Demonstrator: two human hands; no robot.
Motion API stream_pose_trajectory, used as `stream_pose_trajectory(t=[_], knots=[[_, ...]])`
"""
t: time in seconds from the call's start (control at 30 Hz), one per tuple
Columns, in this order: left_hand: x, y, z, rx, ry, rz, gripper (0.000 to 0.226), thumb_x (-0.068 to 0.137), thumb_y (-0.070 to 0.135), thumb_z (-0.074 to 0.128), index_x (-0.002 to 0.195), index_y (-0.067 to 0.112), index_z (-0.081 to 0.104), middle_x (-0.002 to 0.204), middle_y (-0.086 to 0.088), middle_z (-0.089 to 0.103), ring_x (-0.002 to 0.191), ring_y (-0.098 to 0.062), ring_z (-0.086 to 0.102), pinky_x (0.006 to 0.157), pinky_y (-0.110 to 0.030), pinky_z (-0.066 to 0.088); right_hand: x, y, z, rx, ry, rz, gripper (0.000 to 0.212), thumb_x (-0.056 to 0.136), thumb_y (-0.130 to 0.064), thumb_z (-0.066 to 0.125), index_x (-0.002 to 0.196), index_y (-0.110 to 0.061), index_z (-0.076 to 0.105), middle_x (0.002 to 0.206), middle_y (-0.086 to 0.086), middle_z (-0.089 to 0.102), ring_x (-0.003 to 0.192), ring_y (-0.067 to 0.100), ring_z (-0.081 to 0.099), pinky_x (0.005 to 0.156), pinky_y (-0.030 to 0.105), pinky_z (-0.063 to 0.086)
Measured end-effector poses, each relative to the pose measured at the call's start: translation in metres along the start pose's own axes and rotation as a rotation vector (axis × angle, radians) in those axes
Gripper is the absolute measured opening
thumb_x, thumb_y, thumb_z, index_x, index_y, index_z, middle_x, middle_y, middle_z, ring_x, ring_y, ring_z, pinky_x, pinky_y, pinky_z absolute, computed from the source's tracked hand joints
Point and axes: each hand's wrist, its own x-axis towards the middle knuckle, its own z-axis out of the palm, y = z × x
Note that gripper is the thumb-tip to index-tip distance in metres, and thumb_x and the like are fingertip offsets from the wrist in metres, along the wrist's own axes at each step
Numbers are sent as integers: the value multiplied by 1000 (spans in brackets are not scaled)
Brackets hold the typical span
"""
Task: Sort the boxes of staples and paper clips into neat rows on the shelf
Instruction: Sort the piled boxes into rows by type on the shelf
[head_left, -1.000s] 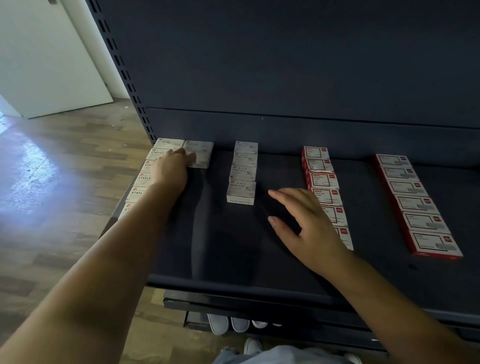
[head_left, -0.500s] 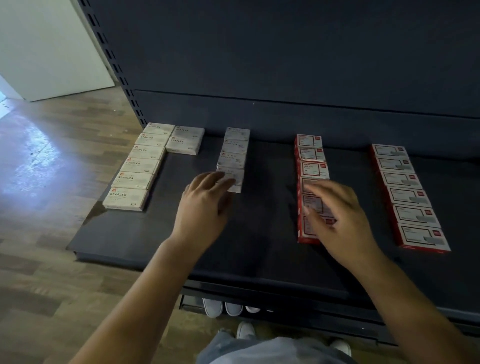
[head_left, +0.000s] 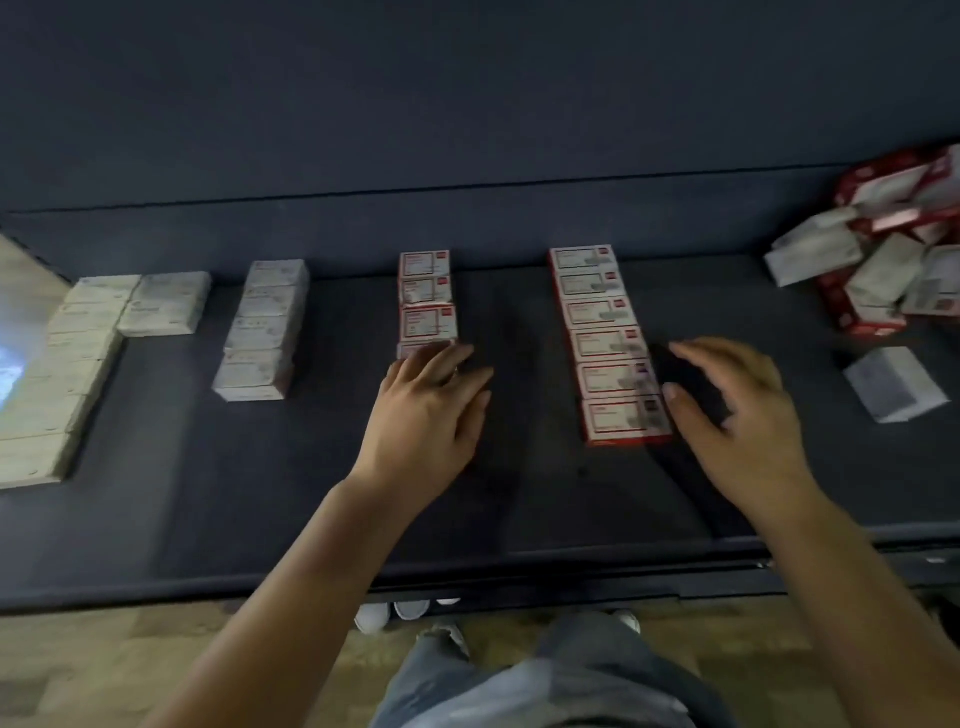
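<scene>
On the dark shelf lie neat rows of small boxes. A cream row runs along the left edge, with two more cream boxes beside its far end. A white row follows. My left hand is spread flat over the near part of a red-and-white row, hiding its nearest boxes. A second red-and-white row lies to the right, and my right hand hovers open just beside its near end. An unsorted heap of boxes sits at the far right.
A single white box lies alone in front of the heap. The shelf's dark back panel rises behind the rows. Wooden floor and white shoes show below the shelf's front edge.
The view has swung right, bringing the heap into sight. My left hand moved from the white row to the first red row; my right hand moved from that row to beside the second red row.
</scene>
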Motion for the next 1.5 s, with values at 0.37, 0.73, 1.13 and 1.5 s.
stream_pose_trajectory(t=[0.37, 0.73, 1.13, 1.5], knots=[[59, 99, 60, -56, -44, 114, 34, 85, 23, 44, 98, 7, 71, 108, -10, 66, 103, -34, 61, 84, -49, 51, -6, 112, -83, -74, 159, 103, 35, 78, -16, 56, 110, -4, 64, 112, 16, 58, 99, 40, 52, 81, 36, 43], [83, 167, 102, -124, -63, 58, 34, 86, 25, 45, 97, 7, 72, 108, -10, 66, 101, -32, 61, 81, -47, 52, -5, 173, -110, 93, -27, 49, 36, 83, -18, 53, 115, -6, 63, 108, 4, 60, 101, 13, 53, 85, 8, 33], [97, 220, 108, -364, -171, 29, 37, 88, 33, 54, 119, 14, 63, 117, -1, 63, 111, -12, 54, 95, -16, 41, 0, 160, -129, 644, -59, 353, 23, 93, -3, 48, 100, -17, 65, 90, -12, 65, 78, -10, 62, 67, 5, 45], [96, 251, 95, -988, -333, -189, 39, 89, 5, 59, 124, 20, 52, 113, 9, 65, 109, -2, 59, 90, -18, 46, -1, 145, -143, 927, -168, 301, 18, 86, -18, 51, 94, -21, 66, 87, -5, 72, 87, 8, 67, 71, 17, 52]])
